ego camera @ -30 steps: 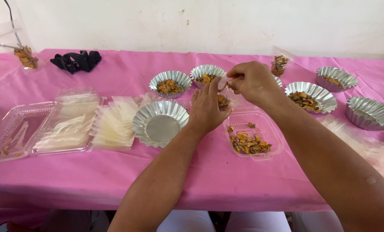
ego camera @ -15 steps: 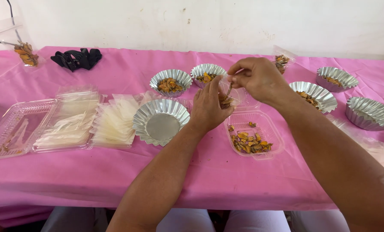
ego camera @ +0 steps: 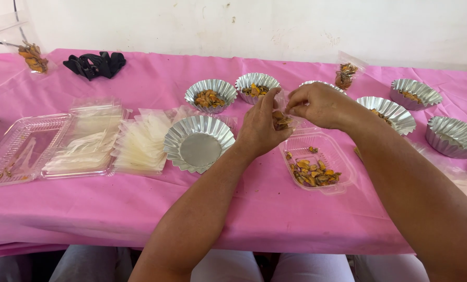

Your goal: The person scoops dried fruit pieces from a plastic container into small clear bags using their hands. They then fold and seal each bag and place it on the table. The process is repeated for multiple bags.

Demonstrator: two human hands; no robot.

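1. Fluted foil cups, counted: seven. One empty foil cup (ego camera: 198, 144) sits just left of the left hand (ego camera: 259, 128); two filled cups (ego camera: 210, 95) stand behind it; one is mostly hidden behind the right hand (ego camera: 317, 104); three more run off to the right (ego camera: 389, 111) (the farthest right looks like a stack, though I cannot tell for sure).
2. Clear plastic trays: three. Two lie at the left (ego camera: 22, 146), one of them holding pale sachets, and a small tray (ego camera: 317, 159) with orange-brown pieces lies below the hands.
3. Loose clear sachets (ego camera: 142, 143) lie in a fan between the trays and the empty cup; too overlapped to count.
4. Filled packets standing apart: two, one at far left (ego camera: 32, 56), one at the back right (ego camera: 346, 74). A black bundle (ego camera: 95, 63) lies at the back.
5. Both hands meet above the small tray. The left hand cups a small clear packet (ego camera: 281, 120) of orange pieces from the side, fingers closed round it; the right hand pinches its top edge between thumb and fingertips.
6. Against the earlier pictures: the hands have barely shifted, the right having dropped slightly closer to the left; everything on the pink cloth (ego camera: 139, 209) lies as before.
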